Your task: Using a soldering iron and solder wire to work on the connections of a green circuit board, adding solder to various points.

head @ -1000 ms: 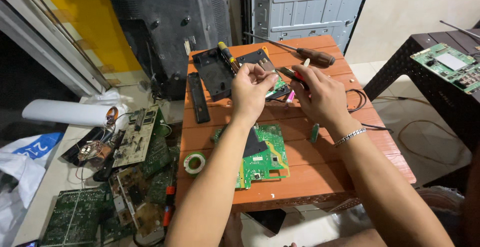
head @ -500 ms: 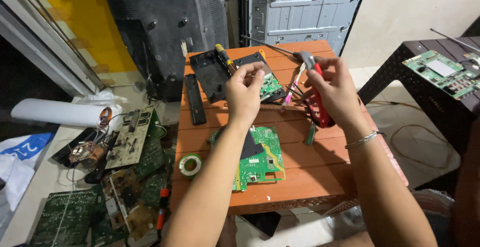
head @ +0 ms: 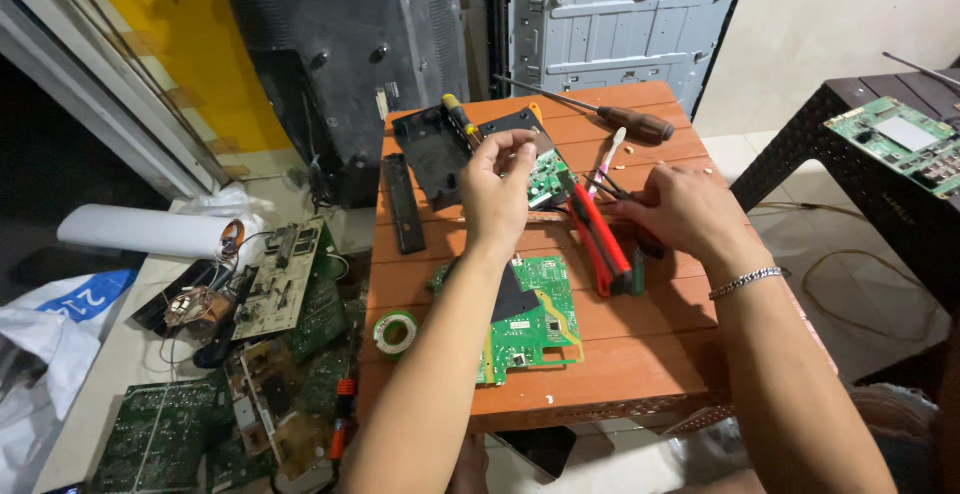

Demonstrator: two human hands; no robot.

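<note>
Near edge: green board (head: 530, 316) and tape roll (head: 395, 332) lie untouched. Mid-bench, our right hand (head: 680, 212) grips the red pliers (head: 600, 239); our left hand (head: 497, 189) pinches a small board (head: 548, 178) above the black cover (head: 440, 144). We judge work mid-way. Far edge: screwdriver (head: 625, 120) idle.

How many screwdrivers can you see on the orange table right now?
2. A brown-handled screwdriver lies at the far edge of the orange table; a yellow-handled one rests on the black casing at far left. Others may be hidden beneath the hands.
</note>
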